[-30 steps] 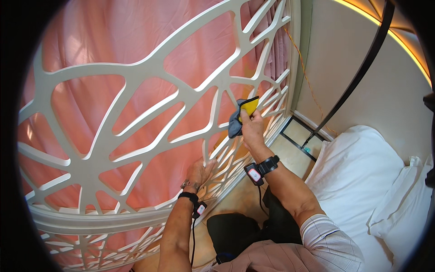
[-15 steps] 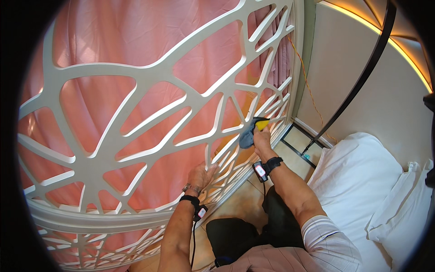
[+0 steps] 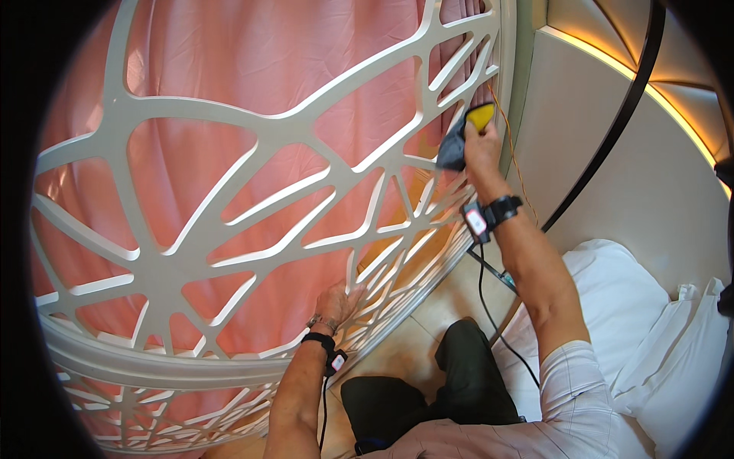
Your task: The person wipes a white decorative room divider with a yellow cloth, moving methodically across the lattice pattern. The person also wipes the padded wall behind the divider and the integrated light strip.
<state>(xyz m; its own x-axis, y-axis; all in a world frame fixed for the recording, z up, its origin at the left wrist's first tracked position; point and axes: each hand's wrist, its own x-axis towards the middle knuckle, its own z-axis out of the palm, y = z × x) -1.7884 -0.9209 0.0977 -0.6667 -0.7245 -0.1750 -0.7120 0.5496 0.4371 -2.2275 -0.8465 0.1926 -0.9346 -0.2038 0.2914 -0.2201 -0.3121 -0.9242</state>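
A white lattice screen (image 3: 160,275) with irregular cut-outs fills the left and middle of the head view. Low on it, my left hand (image 3: 340,304) grips one of the thin struts, its fingers partly hidden behind the lattice. Higher up, near the screen's right edge, my right hand (image 3: 482,153) is closed on a grey-blue cloth (image 3: 453,149) with a yellow part. The cloth hangs slightly blurred in front of the struts; whether it touches them I cannot tell. Both wrists carry black straps with small devices and cables.
Pink curtains (image 3: 252,61) hang behind the screen. A black curved bar (image 3: 612,126) and a thin orange cord (image 3: 511,145) run along the right side. White pillows (image 3: 623,283) lie on a bed at the lower right. Tiled floor (image 3: 417,336) shows by my knees.
My right hand has moved up and to the right with the cloth, away from the lower struts. My left hand keeps its hold on the lattice. The view has shifted slightly.
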